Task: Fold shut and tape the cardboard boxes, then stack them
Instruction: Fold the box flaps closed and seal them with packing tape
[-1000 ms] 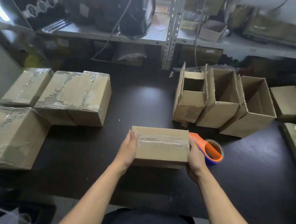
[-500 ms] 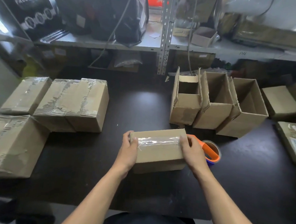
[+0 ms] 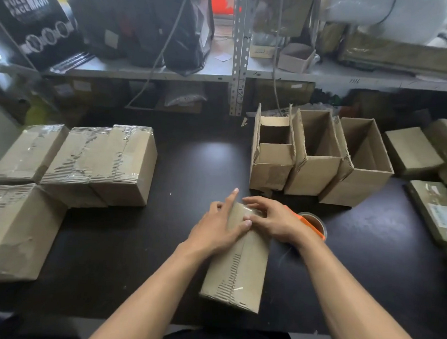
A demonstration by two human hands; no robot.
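A small taped cardboard box (image 3: pixel 238 268) lies lengthwise toward me on the black table (image 3: pixel 135 255), near the front edge. My left hand (image 3: pixel 219 228) lies on its far left top with straight fingers and the thumb pressing the surface. My right hand (image 3: pixel 271 218) rests on the far right end, its fingers spread over the shiny tape. An orange tape dispenser (image 3: pixel 312 226) sits just right of that hand. Three open boxes (image 3: pixel 318 158) stand in a row at the back right. Several taped boxes (image 3: pixel 101 163) lie at the left.
A metal shelf unit (image 3: pixel 238 66) with black bags and small cartons runs along the back. More flat cartons (image 3: pixel 412 150) and a labelled parcel (image 3: pixel 438 209) crowd the right edge. Bare table shows between the left pile and the open boxes.
The box has been turned from lying crosswise to pointing toward me. Both hands moved from gripping its two ends to lying on its far top.
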